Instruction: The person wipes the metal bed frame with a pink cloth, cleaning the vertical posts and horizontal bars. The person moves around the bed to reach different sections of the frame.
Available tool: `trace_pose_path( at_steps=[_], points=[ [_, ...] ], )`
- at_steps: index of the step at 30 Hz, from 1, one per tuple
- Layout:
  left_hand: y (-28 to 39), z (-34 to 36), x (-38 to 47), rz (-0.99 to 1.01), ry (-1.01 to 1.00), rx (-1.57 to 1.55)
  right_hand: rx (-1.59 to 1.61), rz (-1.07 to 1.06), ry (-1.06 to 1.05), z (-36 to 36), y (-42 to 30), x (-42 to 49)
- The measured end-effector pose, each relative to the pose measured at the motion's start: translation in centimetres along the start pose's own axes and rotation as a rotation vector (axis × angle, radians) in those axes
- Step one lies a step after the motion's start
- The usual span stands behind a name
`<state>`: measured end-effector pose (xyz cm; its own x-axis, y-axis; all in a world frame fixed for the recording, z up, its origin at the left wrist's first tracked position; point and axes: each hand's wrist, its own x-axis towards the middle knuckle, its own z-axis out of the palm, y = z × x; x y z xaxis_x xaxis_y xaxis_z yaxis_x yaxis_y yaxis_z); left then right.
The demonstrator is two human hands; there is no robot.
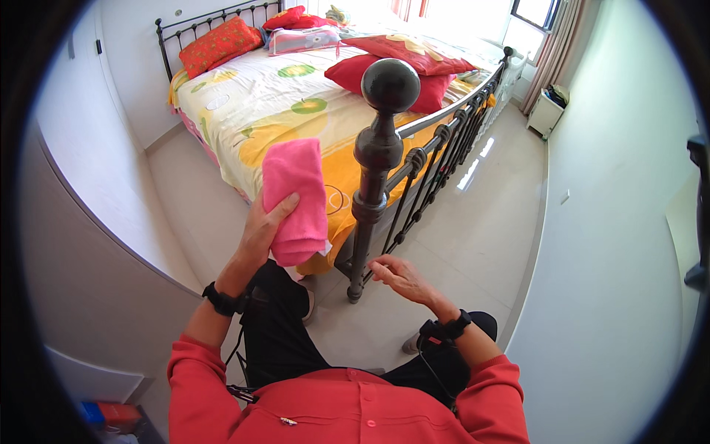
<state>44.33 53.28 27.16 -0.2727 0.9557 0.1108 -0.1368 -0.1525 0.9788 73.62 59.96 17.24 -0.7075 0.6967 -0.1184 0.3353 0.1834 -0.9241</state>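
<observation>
My left hand (263,227) grips a folded pink cloth (295,194), thumb across its front, holding it up before the foot end of the bed. A small white tag or edge shows at the cloth's lower right. The dark metal bedpost (370,188), topped by a round ball finial (390,86), rises just right of the cloth. Low beside this post is my right hand (405,279), with loosely bent fingers and nothing seen in it. Whether its fingertips touch the post I cannot tell.
Behind the post, a bed (249,119) carries a fruit-patterned sheet, red cushions (410,55) and a clear plastic case (305,40). The metal footboard (432,150) runs toward the window. A pale wall (599,233) stands at right, a small white cabinet (546,112) against it.
</observation>
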Motion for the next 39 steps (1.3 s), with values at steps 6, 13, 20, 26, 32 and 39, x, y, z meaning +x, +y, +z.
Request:
trace_pose_path(
  at_steps=[6, 13, 20, 26, 32, 39],
  points=[
    [0.5, 6.2, 4.7, 0.178, 0.050, 0.191, 0.144, 0.260, -0.010, -1.9, 8.7, -0.8],
    [0.2, 5.3, 3.5, 0.239, -0.250, 0.497, 0.353, 0.254, 0.037, -3.9, 12.3, -0.6],
    [-0.5, 6.7, -0.2, 0.299, -0.080, 0.497, 0.434, 0.006, -0.003, -5.5, 4.5, 1.4],
    [-0.5, 7.3, 3.2, 0.355, -0.045, 0.550, 0.561, -0.052, 0.034, -6.1, 3.4, 0.3],
    [-0.7, 5.1, 7.9, 0.164, -0.196, 0.492, 0.571, 0.009, 0.051, -6.6, 6.1, 0.6],
    [-2.9, 3.7, 11.4, 0.298, -0.441, 0.484, 0.556, 0.042, 0.131, -7.7, 8.1, 1.0]
  ],
)
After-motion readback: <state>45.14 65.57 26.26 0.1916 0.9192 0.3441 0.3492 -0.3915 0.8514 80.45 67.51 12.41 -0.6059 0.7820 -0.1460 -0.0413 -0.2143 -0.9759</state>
